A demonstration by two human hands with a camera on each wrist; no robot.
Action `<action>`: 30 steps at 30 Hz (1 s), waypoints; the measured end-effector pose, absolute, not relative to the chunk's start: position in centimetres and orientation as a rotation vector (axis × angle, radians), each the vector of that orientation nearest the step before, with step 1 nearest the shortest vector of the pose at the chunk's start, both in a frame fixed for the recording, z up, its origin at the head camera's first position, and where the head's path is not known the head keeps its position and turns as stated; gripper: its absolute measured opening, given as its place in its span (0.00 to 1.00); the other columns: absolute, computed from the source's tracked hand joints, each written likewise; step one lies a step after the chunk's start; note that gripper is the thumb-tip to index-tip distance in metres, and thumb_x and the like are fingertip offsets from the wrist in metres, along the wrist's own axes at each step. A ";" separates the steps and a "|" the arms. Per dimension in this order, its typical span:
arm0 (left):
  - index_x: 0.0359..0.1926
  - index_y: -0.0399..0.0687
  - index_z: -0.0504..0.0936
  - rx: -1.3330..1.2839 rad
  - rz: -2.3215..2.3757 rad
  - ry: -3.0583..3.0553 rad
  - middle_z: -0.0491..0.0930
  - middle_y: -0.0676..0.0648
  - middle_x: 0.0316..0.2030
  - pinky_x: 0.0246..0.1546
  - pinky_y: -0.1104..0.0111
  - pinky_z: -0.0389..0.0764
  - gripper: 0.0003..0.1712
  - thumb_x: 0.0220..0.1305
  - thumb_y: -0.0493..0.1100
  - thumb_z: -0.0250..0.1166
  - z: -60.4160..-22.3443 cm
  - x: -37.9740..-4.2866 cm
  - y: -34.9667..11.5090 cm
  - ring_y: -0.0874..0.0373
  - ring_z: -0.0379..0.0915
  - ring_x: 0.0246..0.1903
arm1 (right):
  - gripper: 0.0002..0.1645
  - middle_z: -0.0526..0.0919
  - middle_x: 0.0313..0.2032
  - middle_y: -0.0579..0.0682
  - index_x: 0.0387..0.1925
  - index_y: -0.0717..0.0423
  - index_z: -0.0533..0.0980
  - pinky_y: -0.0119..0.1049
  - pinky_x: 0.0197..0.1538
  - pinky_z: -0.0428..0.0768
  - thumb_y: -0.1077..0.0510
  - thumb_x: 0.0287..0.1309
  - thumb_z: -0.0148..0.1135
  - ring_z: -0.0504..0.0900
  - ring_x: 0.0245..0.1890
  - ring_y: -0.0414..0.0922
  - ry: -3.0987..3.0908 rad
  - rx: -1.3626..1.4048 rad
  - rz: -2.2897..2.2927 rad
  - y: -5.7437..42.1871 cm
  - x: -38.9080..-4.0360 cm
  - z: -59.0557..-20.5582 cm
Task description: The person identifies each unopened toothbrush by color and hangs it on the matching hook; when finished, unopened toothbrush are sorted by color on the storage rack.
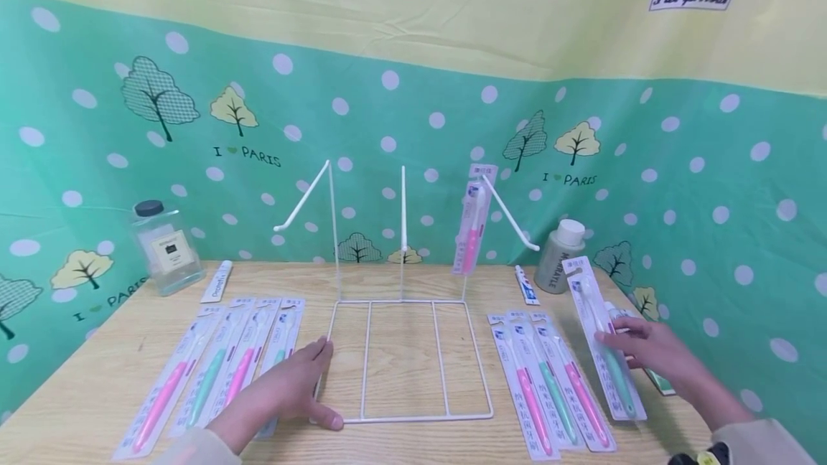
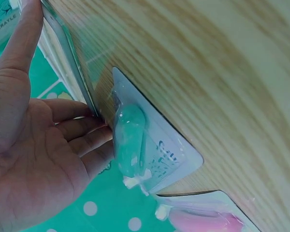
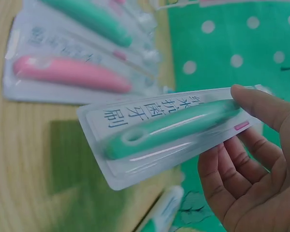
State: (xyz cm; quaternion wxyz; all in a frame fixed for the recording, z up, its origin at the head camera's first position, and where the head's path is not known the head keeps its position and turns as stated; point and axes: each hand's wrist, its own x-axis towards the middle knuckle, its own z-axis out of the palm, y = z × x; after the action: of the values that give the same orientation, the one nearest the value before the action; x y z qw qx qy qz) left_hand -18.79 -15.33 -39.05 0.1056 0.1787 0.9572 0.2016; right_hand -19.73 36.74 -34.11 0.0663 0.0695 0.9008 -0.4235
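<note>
My right hand [image 1: 659, 351] pinches a packaged green toothbrush [image 3: 169, 128] between thumb and fingers, lifted and tilted above the table's right side. My left hand [image 1: 291, 382] rests at the front left corner of a white wire rack [image 1: 413, 419], thumb spread along the front wire, fingers extended at the left side. From the rack's right hook hangs a packaged pink toothbrush [image 1: 474, 221]; nothing hangs on the left and middle hooks. Several packaged toothbrushes [image 1: 161, 404] lie in a row left of the rack, partly behind my left arm. Three more [image 1: 531, 407] lie right of it.
At the back left stand a glass bottle [image 1: 169, 253] with a dark cap and a small white tube [image 1: 217, 282]. Another small tube [image 1: 526, 285] and a grey bottle [image 1: 561, 260] are at the back right. A green patterned cloth [image 1: 420, 120] hangs behind the wooden table.
</note>
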 end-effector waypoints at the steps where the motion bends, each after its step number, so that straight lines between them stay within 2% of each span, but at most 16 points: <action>1: 0.64 0.28 0.56 0.527 0.597 2.820 0.52 0.29 0.64 0.60 0.47 0.56 0.71 0.24 0.70 0.69 -39.0 -18.7 -15.4 0.34 0.49 0.62 | 0.42 0.78 0.43 0.57 0.57 0.70 0.63 0.39 0.38 0.80 0.42 0.53 0.61 0.78 0.37 0.45 2.729 0.198 -1.264 36.4 -19.7 -33.7; 9: 0.64 0.28 0.56 0.513 0.619 2.817 0.52 0.29 0.64 0.60 0.47 0.56 0.71 0.24 0.70 0.69 -38.9 -18.5 -15.5 0.35 0.49 0.62 | 0.35 0.80 0.43 0.56 0.55 0.64 0.68 0.38 0.37 0.79 0.44 0.53 0.61 0.79 0.37 0.44 2.766 0.051 -1.327 32.9 -19.1 -31.7; 18: 0.64 0.28 0.56 0.518 0.625 2.819 0.52 0.29 0.64 0.60 0.48 0.56 0.71 0.24 0.70 0.69 -38.9 -18.5 -15.4 0.35 0.49 0.63 | 0.23 0.82 0.36 0.54 0.45 0.60 0.75 0.41 0.39 0.79 0.48 0.53 0.63 0.80 0.36 0.47 2.672 -0.196 -1.440 28.0 -18.9 -31.1; 23: 0.64 0.28 0.56 0.517 0.616 2.829 0.52 0.30 0.64 0.61 0.49 0.55 0.71 0.24 0.71 0.69 -38.9 -18.5 -15.3 0.36 0.48 0.63 | 0.23 0.81 0.34 0.53 0.45 0.59 0.74 0.41 0.38 0.79 0.47 0.53 0.63 0.80 0.34 0.49 2.622 -0.269 -1.435 25.0 -18.6 -30.5; 30: 0.64 0.27 0.56 0.530 0.618 2.836 0.52 0.29 0.64 0.60 0.48 0.56 0.71 0.23 0.70 0.69 -39.1 -18.3 -15.3 0.35 0.49 0.63 | 0.22 0.81 0.34 0.54 0.45 0.63 0.71 0.39 0.38 0.81 0.50 0.56 0.60 0.81 0.33 0.50 2.561 -0.463 -1.467 21.8 -17.5 -29.5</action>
State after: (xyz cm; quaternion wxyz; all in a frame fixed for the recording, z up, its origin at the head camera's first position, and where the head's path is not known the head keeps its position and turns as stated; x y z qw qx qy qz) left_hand -18.33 -15.35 -39.07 0.0953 0.1787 0.9568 0.2086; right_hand -17.52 21.79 -29.48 0.0770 -0.1546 0.8547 -0.4895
